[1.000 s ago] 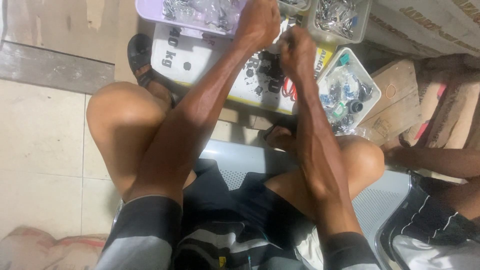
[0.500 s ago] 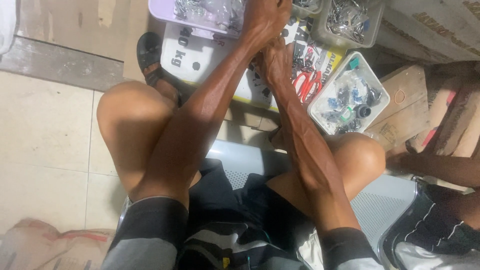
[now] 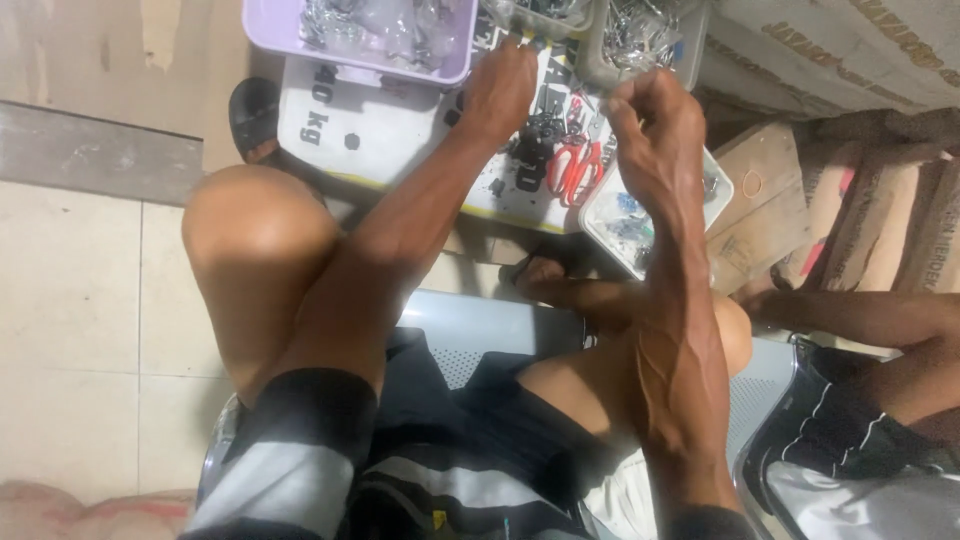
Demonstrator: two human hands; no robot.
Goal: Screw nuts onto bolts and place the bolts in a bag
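My left hand (image 3: 505, 85) reaches down onto a white printed sheet (image 3: 390, 125), its fingertips among small dark parts (image 3: 535, 150) just below the corner of a lavender tray (image 3: 300, 40). What its fingers hold is hidden. My right hand (image 3: 655, 120) is raised above a white tray of small parts (image 3: 615, 225). Its fingers are curled closed and I see nothing in them. Red-handled scissors (image 3: 572, 170) lie on the sheet between the two hands.
I sit on a grey metal bench (image 3: 480, 330) with knees apart. A clear tub of metal pieces (image 3: 640, 35) stands at the top. Cardboard pieces (image 3: 770, 200) lie to the right. Another person's leg and dark shorts (image 3: 860, 420) are at the right edge.
My right hand has lifted and moved right, away from my left hand. My left hand stays near the lavender tray's corner. The scissors are now uncovered.
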